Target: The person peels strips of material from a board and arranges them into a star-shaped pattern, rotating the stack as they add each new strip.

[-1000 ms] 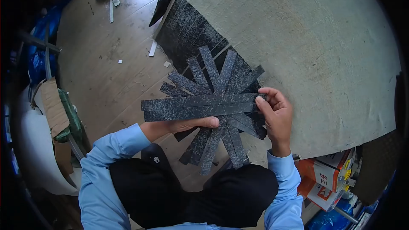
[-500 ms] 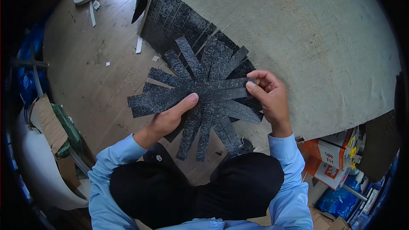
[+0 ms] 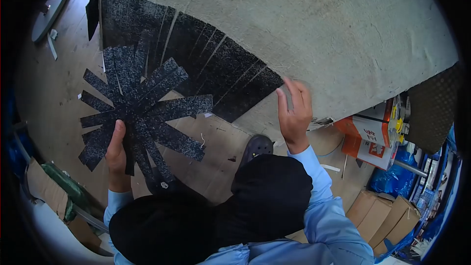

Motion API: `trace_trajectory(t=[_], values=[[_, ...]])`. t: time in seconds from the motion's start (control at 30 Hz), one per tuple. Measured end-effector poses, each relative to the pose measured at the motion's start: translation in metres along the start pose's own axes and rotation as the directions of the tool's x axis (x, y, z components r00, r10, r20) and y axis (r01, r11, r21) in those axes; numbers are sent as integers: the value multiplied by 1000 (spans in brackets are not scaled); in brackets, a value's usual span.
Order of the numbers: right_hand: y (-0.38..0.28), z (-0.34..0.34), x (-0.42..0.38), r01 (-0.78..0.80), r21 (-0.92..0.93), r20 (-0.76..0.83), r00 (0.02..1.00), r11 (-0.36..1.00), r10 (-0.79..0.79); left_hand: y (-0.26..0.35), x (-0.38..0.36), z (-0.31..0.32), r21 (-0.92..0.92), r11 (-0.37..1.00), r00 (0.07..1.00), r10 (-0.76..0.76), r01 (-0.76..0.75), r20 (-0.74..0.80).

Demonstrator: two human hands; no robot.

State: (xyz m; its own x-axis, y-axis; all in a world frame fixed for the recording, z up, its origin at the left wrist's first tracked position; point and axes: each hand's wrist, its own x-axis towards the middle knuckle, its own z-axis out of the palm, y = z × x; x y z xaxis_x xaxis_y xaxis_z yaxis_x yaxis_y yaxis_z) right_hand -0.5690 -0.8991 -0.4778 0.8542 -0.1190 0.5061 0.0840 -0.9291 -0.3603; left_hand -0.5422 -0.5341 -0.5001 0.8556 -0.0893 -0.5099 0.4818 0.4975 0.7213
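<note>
Far left edge falls into dark vignette; a pale round base (image 3: 50,12) on the wooden floor (image 3: 64,88) is partly cut off there, with white scraps beside it. Lower left, crumpled brown cardboard and something green (image 3: 59,186) lie half in shadow, hard to make out. Left hand (image 3: 117,149) is raised over the floor, fingers closed around the hub of a star of dark speckled strips (image 3: 140,110); the thumb lies along the front, the other fingers are hidden behind the strips, so only the grip itself is plain. The star fans outward in many arms, its upper arms overlapping a flat sheet of the same dark speckled material (image 3: 196,64), which makes their ends hard to separate from it. That sheet is scored into parallel strips and lies on a large grey felt-like mat (image 3: 304,24), its lower corner just beside the right hand. Right hand (image 3: 293,113) is open, fingers spread and slightly blurred, fingertips at the mat's edge near the sheet's corner; whether they touch cannot be told, and it holds nothing. Below, dark trousers and light blue sleeves (image 3: 319,201) fill the bottom; a grey shoe toe (image 3: 259,143) peeks past the knee. Right side: orange-and-white boxes (image 3: 375,135), blue plastic wrap and brown cartons (image 3: 387,216), mostly cut off by the frame's dark rim.
</note>
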Motion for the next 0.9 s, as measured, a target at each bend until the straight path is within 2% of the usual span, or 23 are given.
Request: trace_trajectory(t=[0.13, 0.2, 0.37, 0.43, 0.53, 0.6, 0.67, 0.73, 0.8, 0.83, 0.9], values=[[11, 18, -1, 0, -130, 32, 999, 991, 4, -7, 4, -6, -5, 1000, 996, 0, 1, 86], [11, 25, -4, -3, -157, -54, 999, 988, -6, -11, 5, -19, 9, 1000, 997, -5, 4, 75], [15, 28, -7, 54, -172, -81, 994, 984, -69, -22, 8, -36, 40, 999, 999, 11, -13, 41], [15, 31, -10, 59, -176, -85, 994, 983, -75, -17, 6, -31, -58, 998, 973, -10, 24, 230], [10, 30, -7, 37, -224, -85, 995, 974, -58, -16, 2, -19, -55, 998, 977, 14, -2, 212], [5, 23, 3, 40, -320, -19, 999, 947, -49, -21, 5, -25, -17, 1000, 986, 21, -19, 163], [6, 21, 7, 32, -289, 24, 999, 957, -26, -23, 4, -28, 27, 999, 993, 18, -21, 114], [8, 21, 4, 30, -255, 55, 998, 966, -17, -21, 6, -28, -79, 997, 979, -2, 19, 205], [15, 27, -9, 82, -112, 138, 988, 990, -67, -26, 8, -33, -15, 1000, 987, 0, 3, 163], [14, 28, -7, 88, -112, 137, 988, 990, -73, -26, 10, -29, 47, 999, 993, 2, -8, 121], [13, 26, -6, 56, -128, 83, 996, 990, -45, -21, 5, -22, 24, 1000, 988, 7, -11, 155]])
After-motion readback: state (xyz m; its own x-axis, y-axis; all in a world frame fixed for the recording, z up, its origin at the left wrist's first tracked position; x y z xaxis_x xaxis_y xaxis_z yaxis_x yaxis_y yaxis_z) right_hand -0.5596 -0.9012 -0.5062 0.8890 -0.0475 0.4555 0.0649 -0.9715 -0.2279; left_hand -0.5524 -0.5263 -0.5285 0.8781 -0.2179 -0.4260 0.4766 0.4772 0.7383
